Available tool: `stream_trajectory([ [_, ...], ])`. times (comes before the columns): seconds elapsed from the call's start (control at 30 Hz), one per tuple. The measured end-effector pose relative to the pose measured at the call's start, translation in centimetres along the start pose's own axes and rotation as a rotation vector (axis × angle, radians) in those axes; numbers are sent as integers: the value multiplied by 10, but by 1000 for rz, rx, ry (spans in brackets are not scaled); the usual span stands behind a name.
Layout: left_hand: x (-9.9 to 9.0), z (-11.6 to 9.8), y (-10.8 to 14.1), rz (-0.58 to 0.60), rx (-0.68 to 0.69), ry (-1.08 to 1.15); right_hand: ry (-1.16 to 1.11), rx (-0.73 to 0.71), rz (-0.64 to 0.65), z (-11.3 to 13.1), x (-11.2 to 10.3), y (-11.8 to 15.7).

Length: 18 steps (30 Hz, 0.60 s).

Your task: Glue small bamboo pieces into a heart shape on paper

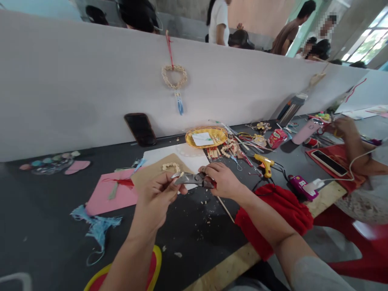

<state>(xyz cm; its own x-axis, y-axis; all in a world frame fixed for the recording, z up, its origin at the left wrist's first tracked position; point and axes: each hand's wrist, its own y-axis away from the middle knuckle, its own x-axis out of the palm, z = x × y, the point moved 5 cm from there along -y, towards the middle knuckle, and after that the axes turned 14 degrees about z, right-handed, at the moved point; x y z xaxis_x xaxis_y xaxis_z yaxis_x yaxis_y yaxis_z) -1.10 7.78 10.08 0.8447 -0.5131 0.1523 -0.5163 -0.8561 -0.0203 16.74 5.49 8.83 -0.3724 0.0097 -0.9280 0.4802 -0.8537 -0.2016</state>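
My right hand [220, 178] is wrapped round the handles of metal pliers or cutters [192, 179], whose jaws point left. Between the thumb and fingers of my left hand [157, 198] is a small pale piece [181, 175], right at the jaw tips. Just behind my left fingers, a beaded pale loop [171, 166] lies on brown paper [145, 173]. A thin stick [226, 209] rests on the dark table below my right hand, with small pale scraps scattered around.
Beyond my hands are a yellow basket [206, 138] and a yellow glue gun [264, 165]. Red cloth [281, 210] lies under my right forearm. Blue tassels [98, 226] and pink paper [106, 194] are left. Another person's hand [344, 125] is at right.
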Motion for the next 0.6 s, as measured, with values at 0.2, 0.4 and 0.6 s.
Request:
stream_trajectory([
  [0.2,6,-1,-3,32,-27,89,17,-5,18,-4,1,0],
  [0.4,9,0,-4,107,-84,177,27,-37,15,-5,3,0],
  [0.6,9,5,-5,139,-132,243,-12,-56,22,-10,9,0],
])
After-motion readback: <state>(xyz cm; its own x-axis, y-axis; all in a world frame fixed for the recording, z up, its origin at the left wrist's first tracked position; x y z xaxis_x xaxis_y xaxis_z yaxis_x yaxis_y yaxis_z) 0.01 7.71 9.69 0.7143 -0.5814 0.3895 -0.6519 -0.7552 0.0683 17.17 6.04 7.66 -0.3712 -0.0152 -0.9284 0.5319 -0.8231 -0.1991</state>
